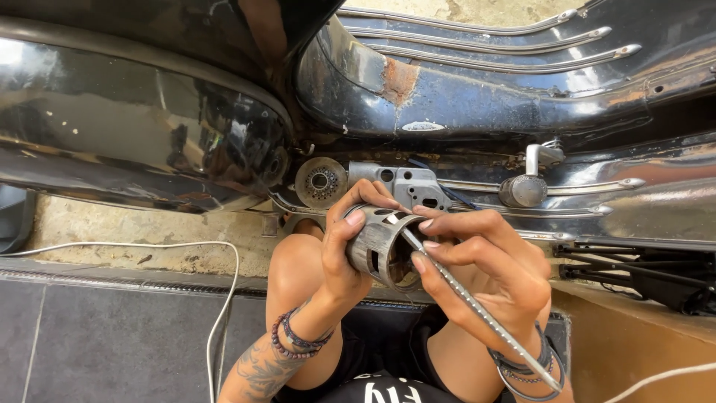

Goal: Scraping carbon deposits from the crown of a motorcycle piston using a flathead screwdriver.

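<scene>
My left hand [344, 250] is wrapped round a slotted metal cylinder [380, 242], thumb across its near side and fingertips hooked over its top rim, so it is closed firmly on the part. My right hand [485, 272] is pinched shut on a thin metal tool [477, 310], a knurled rod whose tip goes into the cylinder's open end while its long shaft runs down past my wrist. Both are held in the air above my bare knees, nothing carrying them.

I judge the main risk to be the tip slipping: the rod is long and I hold it near the front, so a hard push could skid off the inner wall and jab my left fingers at the rim. The cylinder has only my one-handed hold; a twist from the tool could turn it loose onto the dark tiled floor [112, 336].

Just beyond the hands, on the lower edge of the black scooter body [149, 127], sit a round toothed disc [321, 181] and a grey cast bracket [406, 185]. A white cable [224, 298] trails over the floor at my left.
</scene>
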